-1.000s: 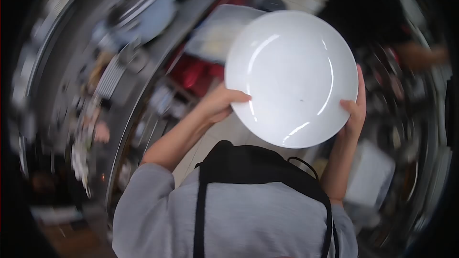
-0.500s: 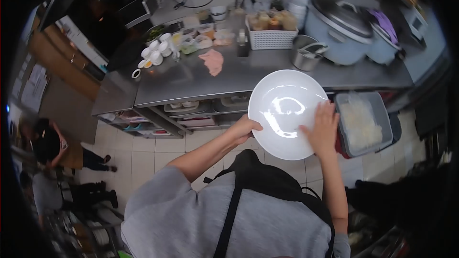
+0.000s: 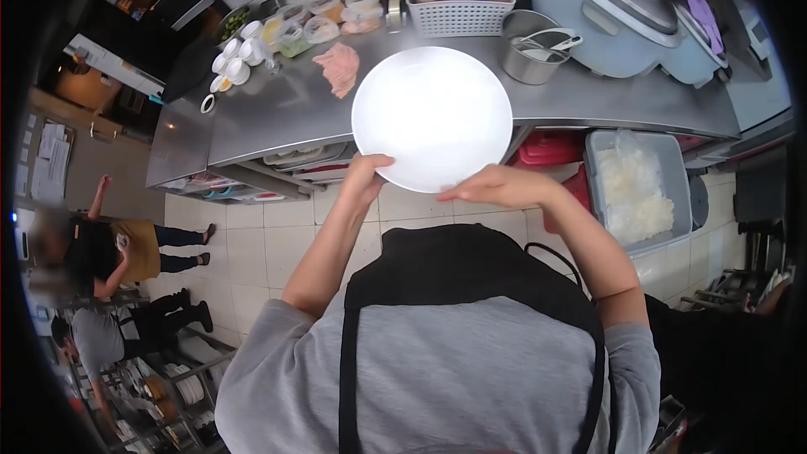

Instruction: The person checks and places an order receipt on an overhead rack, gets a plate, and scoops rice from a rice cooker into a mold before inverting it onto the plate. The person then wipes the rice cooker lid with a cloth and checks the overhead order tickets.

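Observation:
I hold a large round white plate (image 3: 431, 118) in front of me, over the counter's front edge. My left hand (image 3: 366, 178) is closed on its lower left rim, thumb on top and the other fingers mostly hidden underneath. At the near right rim, my right hand (image 3: 496, 187) grips the plate from the side, its fingertips pointing left along the edge. Glare whitens the plate's surface. A crumpled pink cloth (image 3: 339, 69) lies on the steel counter (image 3: 277, 113) just left of the plate.
A white basket of sauce bottles (image 3: 461, 18), a metal pot with utensils (image 3: 536, 55) and a large lidded cooker (image 3: 601, 21) line the counter. Below right sits a grey tub (image 3: 643, 235) with pale bagged contents. Two people (image 3: 109, 256) stand at far left.
The plate has moved left and away from me, over the counter. My right hand has gone from lying spread on the plate's face to its near rim. My left hand still holds it.

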`<state>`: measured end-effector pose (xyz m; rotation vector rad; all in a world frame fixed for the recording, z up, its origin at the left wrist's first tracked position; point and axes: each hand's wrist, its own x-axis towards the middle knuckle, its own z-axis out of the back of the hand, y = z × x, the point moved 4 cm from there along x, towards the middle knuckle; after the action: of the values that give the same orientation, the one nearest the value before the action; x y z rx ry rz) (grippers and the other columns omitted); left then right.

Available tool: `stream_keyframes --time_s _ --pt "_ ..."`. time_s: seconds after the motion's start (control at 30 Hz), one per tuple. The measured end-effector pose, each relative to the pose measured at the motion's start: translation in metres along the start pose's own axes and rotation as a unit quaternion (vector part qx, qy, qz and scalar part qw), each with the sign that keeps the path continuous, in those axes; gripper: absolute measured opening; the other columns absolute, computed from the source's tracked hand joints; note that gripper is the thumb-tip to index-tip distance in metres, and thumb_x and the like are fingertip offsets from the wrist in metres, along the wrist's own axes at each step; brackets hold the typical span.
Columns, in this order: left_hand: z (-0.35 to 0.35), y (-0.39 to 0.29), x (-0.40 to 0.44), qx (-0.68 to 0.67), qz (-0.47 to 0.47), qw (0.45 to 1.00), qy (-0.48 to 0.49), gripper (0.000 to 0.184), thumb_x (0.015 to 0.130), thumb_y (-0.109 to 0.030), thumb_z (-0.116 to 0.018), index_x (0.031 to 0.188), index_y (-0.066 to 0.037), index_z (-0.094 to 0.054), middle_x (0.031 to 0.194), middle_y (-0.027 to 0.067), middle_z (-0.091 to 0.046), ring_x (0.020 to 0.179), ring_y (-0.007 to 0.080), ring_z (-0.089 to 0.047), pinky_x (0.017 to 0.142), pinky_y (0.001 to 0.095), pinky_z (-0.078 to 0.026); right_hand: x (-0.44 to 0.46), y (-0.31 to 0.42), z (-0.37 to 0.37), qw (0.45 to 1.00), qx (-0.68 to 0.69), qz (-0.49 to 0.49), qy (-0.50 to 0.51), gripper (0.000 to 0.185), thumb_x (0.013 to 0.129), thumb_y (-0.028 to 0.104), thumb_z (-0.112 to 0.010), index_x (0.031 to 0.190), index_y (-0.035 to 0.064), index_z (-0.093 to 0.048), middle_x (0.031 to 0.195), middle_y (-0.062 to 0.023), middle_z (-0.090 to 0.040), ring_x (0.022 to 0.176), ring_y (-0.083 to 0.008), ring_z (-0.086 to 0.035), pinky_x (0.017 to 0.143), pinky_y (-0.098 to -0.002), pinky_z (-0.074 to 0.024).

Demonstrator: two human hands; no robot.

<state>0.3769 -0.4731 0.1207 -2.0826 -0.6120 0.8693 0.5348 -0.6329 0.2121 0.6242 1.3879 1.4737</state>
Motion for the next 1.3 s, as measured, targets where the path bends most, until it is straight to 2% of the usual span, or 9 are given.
stream_keyframes --time_s 0.1,0.27,0.37,0.5,0.57,0.77,0.83,1.03,1.3 --pt "-0.007 -0.003 0.022 0.008 0.025 1.0 -0.015 0.055 0.065 0.002 -0.055 0.117 0.009 -0.038 0.11 0.0174 -0.051 0.098 0.0285 -0.053 0.084 0.0365 -0.045 -0.049 -0.028 0.057 0.978 0.169 -0.097 -0.068 0.025 0.085 0.019 -0.051 0.099 0.0005 -0.06 0.097 -0.0144 -0.062 0.098 -0.02 -0.055 0.087 -0.0315 -0.0409" --pt "-0.016 0.006 0.048 -0.002 0.019 0.999 -0.045 0.054 0.065 0.002 -0.054 0.117 0.009 -0.038 0.111 0.0181 -0.05 0.098 0.0282 -0.053 0.084 0.0386 -0.045 -0.104 -0.108 0.109 0.868 -0.334 0.092 -0.356 0.025 0.066 -0.002 -0.052 0.086 0.0054 -0.065 0.071 -0.0083 -0.065 0.066 -0.0277 -0.062 0.071 -0.0338 -0.0481" --pt "-0.019 0.017 0.063 0.005 0.027 0.998 -0.052 0.054 0.065 0.003 -0.053 0.116 0.009 -0.037 0.11 0.0183 -0.05 0.096 0.0292 -0.054 0.081 0.0397 -0.046 -0.127 -0.142 0.119 0.896 -0.221 -0.208 -0.325 0.028 0.063 -0.006 -0.05 0.083 0.0071 -0.065 0.075 -0.0115 -0.064 0.074 -0.0328 -0.06 0.087 -0.0344 -0.0415" --pt "-0.009 0.024 0.088 0.033 0.074 0.993 -0.091 0.054 0.066 0.002 -0.052 0.117 0.008 -0.036 0.108 0.0189 -0.049 0.096 0.0316 -0.054 0.076 0.0397 -0.05 -0.119 -0.162 0.128 0.83 -0.43 -0.232 -0.27 0.02 0.064 -0.005 -0.055 0.081 0.0036 -0.063 0.073 -0.014 -0.062 0.076 -0.0301 -0.06 0.087 -0.0313 -0.0411" --pt "-0.006 0.023 0.094 0.033 0.086 0.99 -0.11 0.054 0.066 0.002 -0.052 0.117 0.008 -0.036 0.109 0.0195 -0.049 0.095 0.031 -0.054 0.078 0.0401 -0.049 -0.108 -0.147 0.136 0.839 -0.436 0.004 -0.326 0.015 0.067 -0.002 -0.054 0.077 0.0037 -0.063 0.072 -0.0142 -0.062 0.072 -0.0298 -0.06 0.081 -0.0344 -0.0434" --pt "-0.006 0.02 0.138 0.002 0.101 0.994 -0.031 0.053 0.066 0.003 -0.053 0.117 0.008 -0.037 0.109 0.0184 -0.05 0.095 0.0292 -0.055 0.081 0.041 -0.048 -0.061 -0.084 0.232 0.859 -0.157 -0.218 -0.436 0.019 0.068 -0.001 -0.055 0.082 0.0078 -0.064 0.1 -0.0088 -0.061 0.096 -0.0285 -0.053 0.092 -0.0483 -0.0315" --pt "0.0 0.028 0.157 -0.017 0.091 0.996 -0.011 0.054 0.066 0.001 -0.055 0.116 0.008 -0.039 0.109 0.0177 -0.051 0.095 0.0287 -0.055 0.08 0.0407 -0.048 -0.045 -0.078 0.261 0.783 -0.474 -0.046 -0.401 0.022 0.066 0.0 -0.06 0.087 0.005 -0.063 0.107 -0.0111 -0.057 0.104 -0.0277 -0.049 0.089 -0.0376 -0.0353" --pt "0.031 0.073 0.228 -0.152 -0.015 0.986 0.061 0.059 0.065 -0.004 -0.059 0.12 0.007 -0.04 0.111 0.0148 -0.052 0.097 0.0275 -0.054 0.083 0.0399 -0.045 0.006 -0.088 0.311 0.757 -0.534 -0.121 -0.358 0.031 0.063 0.002 -0.064 0.093 0.0064 -0.059 0.123 -0.0107 -0.045 0.115 -0.0311 -0.039 0.099 -0.0468 -0.0257" --pt "-0.012 -0.022 0.174 0.236 -0.052 0.948 -0.206 0.052 0.069 -0.007 -0.058 0.118 0.001 -0.043 0.116 0.0179 -0.048 0.109 0.0307 -0.046 0.094 0.0377 -0.036 0.005 -0.123 0.344 0.791 -0.553 -0.213 -0.154 0.03 0.053 0.017 -0.075 0.079 0.0066 -0.064 0.121 -0.0135 -0.042 0.111 -0.0315 -0.037 0.095 -0.0418 -0.0294"
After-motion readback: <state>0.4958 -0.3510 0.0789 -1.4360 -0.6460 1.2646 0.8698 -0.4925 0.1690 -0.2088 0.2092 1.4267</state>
